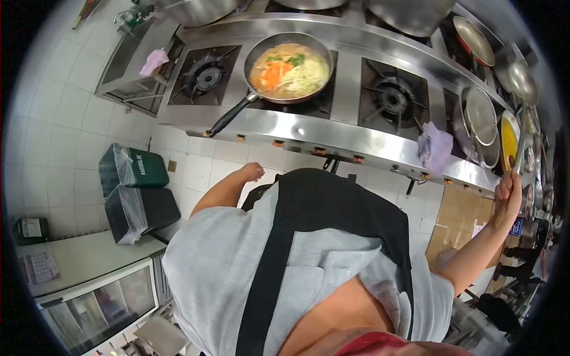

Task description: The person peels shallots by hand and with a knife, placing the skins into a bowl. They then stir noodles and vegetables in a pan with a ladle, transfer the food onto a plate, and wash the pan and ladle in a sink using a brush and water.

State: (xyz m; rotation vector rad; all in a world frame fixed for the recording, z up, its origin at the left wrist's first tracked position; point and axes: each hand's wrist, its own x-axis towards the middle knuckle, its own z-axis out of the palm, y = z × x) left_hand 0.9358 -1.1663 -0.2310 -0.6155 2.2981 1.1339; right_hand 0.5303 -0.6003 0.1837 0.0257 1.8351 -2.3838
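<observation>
A frying pan [254, 95] stands on a stove burner, its black handle pointing toward the front left. In it lie orange strips, pale shredded vegetables and green leaves in a yellowish broth [291, 70]. My left hand [253, 172] hangs in front of the stove below the pan, fingers curled in, with nothing visible in it. Out at the far right, my right hand [508, 188] is closed around the handle of a metal ladle [522, 86]. The ladle's bowl is up beside the pots. Near that hand is a pan with yellow content [509, 139].
Burners flank the pan, a left one [208, 78] and a right one [394, 101]. A purple cloth [435, 147] hangs on the stove's front edge. Strainers [481, 115] sit at the right. Large pots [409, 15] line the back. Bins [139, 169] stand on the left floor.
</observation>
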